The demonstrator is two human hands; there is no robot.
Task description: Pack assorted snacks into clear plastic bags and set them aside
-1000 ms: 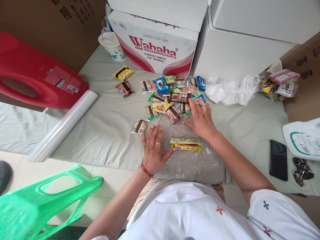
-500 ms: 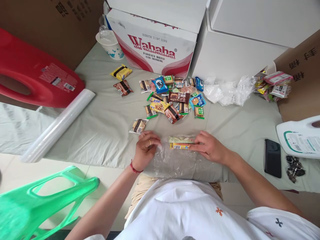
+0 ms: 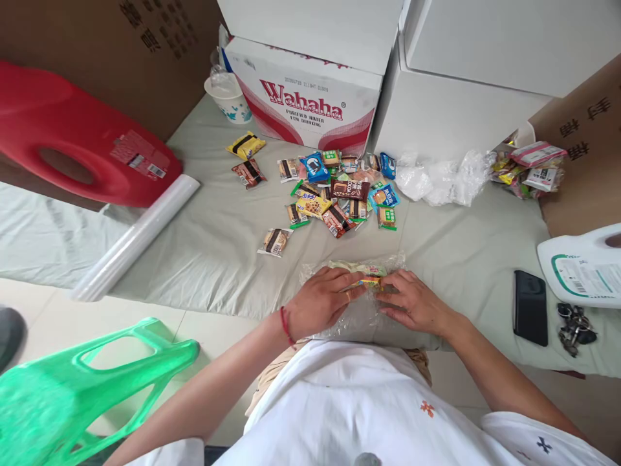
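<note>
A yellow snack packet (image 3: 371, 281) and a pale green packet (image 3: 356, 266) lie together on a sheet of clear plastic film (image 3: 392, 261) at the near edge of the cloth. My left hand (image 3: 324, 299) reaches over their left part, its fingers closed on the packets and film and hiding much of the yellow one. At their right end, my right hand (image 3: 412, 299) grips the packets with bent fingers. Beyond my hands lies a pile of small wrapped snacks (image 3: 349, 189). A single wrapped biscuit (image 3: 275, 241) sits apart, nearer my left hand.
A plastic film roll (image 3: 138, 236) and red jug (image 3: 92, 136) are left; a green stool (image 3: 111, 382) stands below. A Wahaba-style "Wahaha" carton (image 3: 301, 103) is behind. Crumpled plastic (image 3: 436, 178), a phone (image 3: 530, 307), keys (image 3: 576, 329) and a white jug (image 3: 582, 265) are right.
My left hand has moved right, from the film's left edge onto the packets, carrying film over them. My right hand stays at their right end. The view has shifted slightly.
</note>
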